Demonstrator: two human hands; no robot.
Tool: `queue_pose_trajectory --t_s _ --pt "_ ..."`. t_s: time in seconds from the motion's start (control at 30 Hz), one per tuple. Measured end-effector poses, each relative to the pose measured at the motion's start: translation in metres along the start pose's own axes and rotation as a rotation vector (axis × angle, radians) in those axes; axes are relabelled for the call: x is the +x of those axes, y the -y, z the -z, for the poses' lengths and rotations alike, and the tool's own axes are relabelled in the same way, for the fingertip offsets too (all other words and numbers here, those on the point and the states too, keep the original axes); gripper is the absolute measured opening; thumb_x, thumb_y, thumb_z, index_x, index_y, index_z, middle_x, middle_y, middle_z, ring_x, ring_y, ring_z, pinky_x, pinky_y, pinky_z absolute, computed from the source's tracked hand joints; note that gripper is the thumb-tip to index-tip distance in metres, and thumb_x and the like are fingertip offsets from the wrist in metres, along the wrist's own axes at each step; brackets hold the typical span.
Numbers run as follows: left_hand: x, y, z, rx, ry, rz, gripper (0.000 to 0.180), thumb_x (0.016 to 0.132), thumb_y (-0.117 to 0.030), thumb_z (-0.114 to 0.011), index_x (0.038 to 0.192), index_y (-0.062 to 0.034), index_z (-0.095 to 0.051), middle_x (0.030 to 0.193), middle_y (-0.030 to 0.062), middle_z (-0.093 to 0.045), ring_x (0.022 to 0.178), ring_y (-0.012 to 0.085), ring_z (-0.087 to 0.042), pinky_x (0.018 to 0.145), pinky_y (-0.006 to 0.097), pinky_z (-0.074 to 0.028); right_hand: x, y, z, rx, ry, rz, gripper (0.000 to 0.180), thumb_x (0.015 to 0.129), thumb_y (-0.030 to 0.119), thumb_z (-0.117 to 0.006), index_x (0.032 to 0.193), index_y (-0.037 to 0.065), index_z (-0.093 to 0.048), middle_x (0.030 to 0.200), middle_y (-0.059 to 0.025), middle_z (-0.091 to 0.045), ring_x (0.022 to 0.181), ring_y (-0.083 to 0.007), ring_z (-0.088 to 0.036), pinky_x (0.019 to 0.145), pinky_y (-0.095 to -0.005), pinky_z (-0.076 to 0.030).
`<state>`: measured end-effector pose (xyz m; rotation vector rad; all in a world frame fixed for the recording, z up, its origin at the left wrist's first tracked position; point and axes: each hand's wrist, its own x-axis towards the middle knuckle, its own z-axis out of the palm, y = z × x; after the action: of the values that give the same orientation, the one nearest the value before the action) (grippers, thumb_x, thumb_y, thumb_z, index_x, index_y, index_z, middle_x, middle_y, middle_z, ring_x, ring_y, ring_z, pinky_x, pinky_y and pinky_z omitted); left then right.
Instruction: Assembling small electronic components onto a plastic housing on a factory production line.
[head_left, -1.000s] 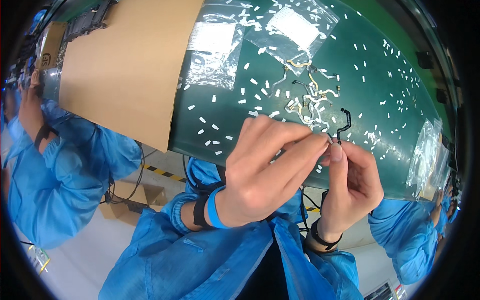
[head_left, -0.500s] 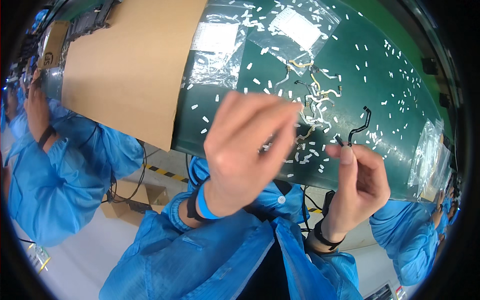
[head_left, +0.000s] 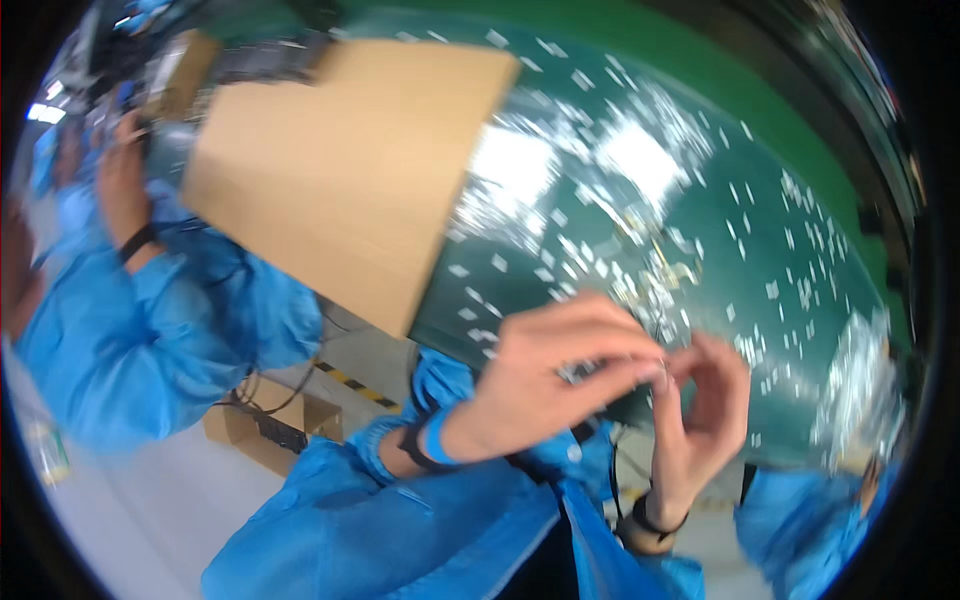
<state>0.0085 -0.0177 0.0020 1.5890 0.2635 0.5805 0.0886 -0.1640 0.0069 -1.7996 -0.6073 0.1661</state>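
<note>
My left hand (head_left: pixel 535 395) and my right hand (head_left: pixel 705 415) meet fingertip to fingertip just above the near edge of the green table (head_left: pixel 800 210). Both pinch a small dark wire piece (head_left: pixel 592 372) between them; blur hides its shape. My right thumb and forefinger curl into a ring. A pile of thin bent wires (head_left: pixel 665 265) lies on the table just beyond my hands. Both my wrists wear dark bands over blue sleeves.
A brown cardboard sheet (head_left: pixel 350 170) covers the table's left part. Small white scraps (head_left: pixel 790 290) are strewn over the green top, with clear plastic bags (head_left: pixel 860 390) at the right. A co-worker in blue (head_left: pixel 130 320) stands at the left, and another blue sleeve (head_left: pixel 830 520) shows lower right.
The view has swung and blurred. My left hand came back down to meet my right hand, and the black wire piece that stuck up from my right fingers is now tucked between both hands.
</note>
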Motion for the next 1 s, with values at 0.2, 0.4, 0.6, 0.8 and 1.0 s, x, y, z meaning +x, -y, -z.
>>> queue_pose_trajectory --t_s 0.2,0.4,0.6,0.8,1.0 --pt "-0.005 0.003 -0.005 -0.062 0.017 -0.06 0.013 0.085 0.001 -0.073 0.098 0.0023 -0.072 0.095 0.0069 -0.067 0.086 0.0163 -0.062 0.072 0.03 -0.05 -0.002 0.015 0.006 -0.217 0.106 0.214 0.007 0.086 -0.011 -0.061 0.091 -0.006 -0.059 0.087 -0.01 -0.058 0.079 -0.0193 -0.051 0.074 -0.0279 -0.043" --pt "0.029 -0.028 0.113 0.541 -0.297 -0.108 0.033 0.087 -0.015 -0.07 0.117 -0.0026 -0.061 0.103 0.0161 -0.065 0.102 0.0347 -0.061 0.091 0.045 -0.047 0.011 0.033 0.016 -0.372 0.069 0.171 0.004 0.091 -0.001 -0.067 0.095 -0.002 -0.066 0.089 -0.0101 -0.066 0.082 -0.0195 -0.061 0.077 -0.0318 -0.05" --pt "0.146 0.013 0.297 1.425 -0.571 -0.093 0.052 0.09 -0.034 -0.068 0.13 -0.003 -0.057 0.123 0.0231 -0.058 0.116 0.041 -0.053 0.098 0.048 -0.044 0.004 0.035 0.016 -0.297 0.096 0.203 0.006 0.092 0.004 -0.066 0.094 -0.001 -0.067 0.086 -0.0108 -0.067 0.079 -0.0229 -0.061 0.075 -0.0345 -0.049" --pt "0.18 0.038 0.35 1.293 -0.575 0.438 0.061 0.083 -0.055 -0.068 0.122 -0.0086 -0.062 0.128 0.0231 -0.055 0.122 0.043 -0.048 0.103 0.054 -0.039 -0.007 0.034 0.019 -0.291 0.114 0.149 0.007 0.092 0.005 -0.065 0.094 -0.002 -0.066 0.085 -0.0126 -0.067 0.077 -0.0242 -0.062 0.074 -0.0352 -0.049" --pt "0.138 0.03 0.3 1.175 -0.364 0.345 0.059 0.082 -0.052 -0.072 0.122 -0.0102 -0.063 0.127 0.0238 -0.054 0.123 0.0417 -0.049 0.104 0.052 -0.04 -0.003 0.03 0.022 -0.308 0.112 0.085 0.008 0.094 0.005 -0.064 0.095 -0.002 -0.066 0.084 -0.0118 -0.066 0.076 -0.0216 -0.059 0.074 -0.0338 -0.048"
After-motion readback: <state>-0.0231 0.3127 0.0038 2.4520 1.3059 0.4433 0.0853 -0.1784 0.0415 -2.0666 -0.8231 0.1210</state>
